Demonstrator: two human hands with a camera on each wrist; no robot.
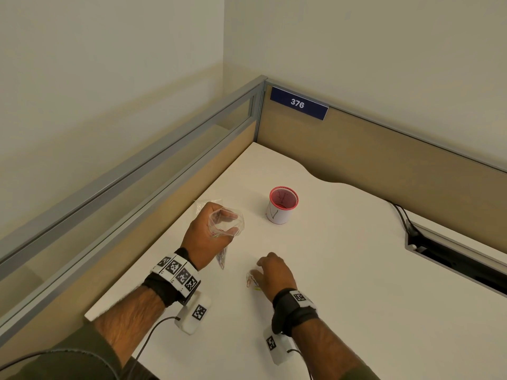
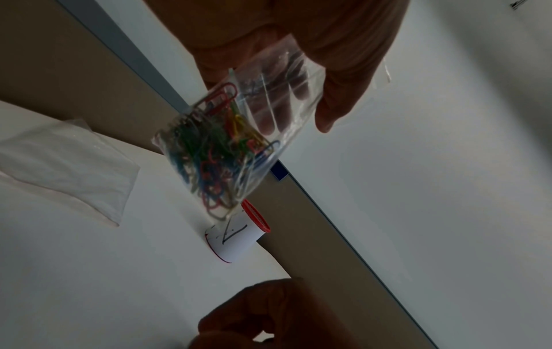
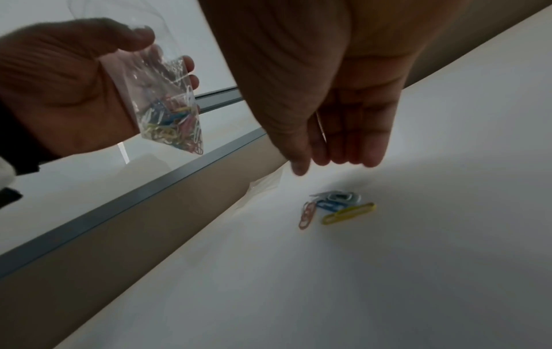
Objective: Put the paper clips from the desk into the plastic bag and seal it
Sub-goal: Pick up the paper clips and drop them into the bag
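White numerals "376" stand on a dark blue plate (image 1: 299, 103) fixed to the top rail of the partition, upper centre of the head view. A handwritten black mark, not legible as a letter, stands on the white paper wrap of the red-rimmed cup (image 1: 280, 206), centre of frame.

right hand (image 1: 274, 272) hides most desk clips (image 1: 253, 282) in head view, bag (image 2: 227, 151) mouth hidden behind left palm
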